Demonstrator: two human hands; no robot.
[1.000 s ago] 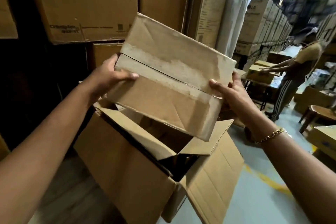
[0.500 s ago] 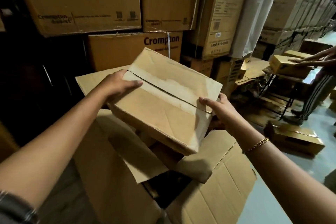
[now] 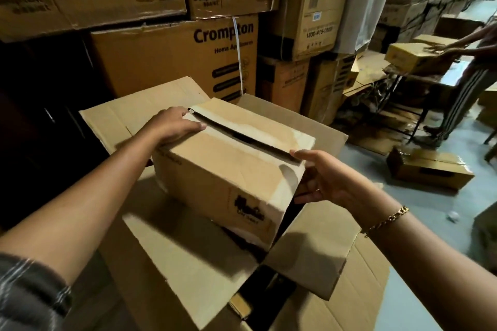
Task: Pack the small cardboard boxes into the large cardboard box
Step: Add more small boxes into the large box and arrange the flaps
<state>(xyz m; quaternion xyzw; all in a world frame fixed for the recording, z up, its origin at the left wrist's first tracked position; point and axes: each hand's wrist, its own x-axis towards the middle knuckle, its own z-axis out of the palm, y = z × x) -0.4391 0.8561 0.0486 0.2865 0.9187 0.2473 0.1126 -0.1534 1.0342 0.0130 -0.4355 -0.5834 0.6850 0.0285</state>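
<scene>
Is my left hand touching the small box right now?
Touching. The head view shows the left hand gripping the small box at its left end, thumb lying flat on the top flap with no gap.

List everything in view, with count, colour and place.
small cardboard box: one, brown, held at the large box's opening
large cardboard box: one, brown, flaps open, below the hands
stacked cartons: several, brown, behind
box on the floor: one, brown, right
other person: one, far right, hands on a yellowish box
bracelet: one, gold, right wrist
left hand: grips the small box's top left
right hand: grips its right end
</scene>
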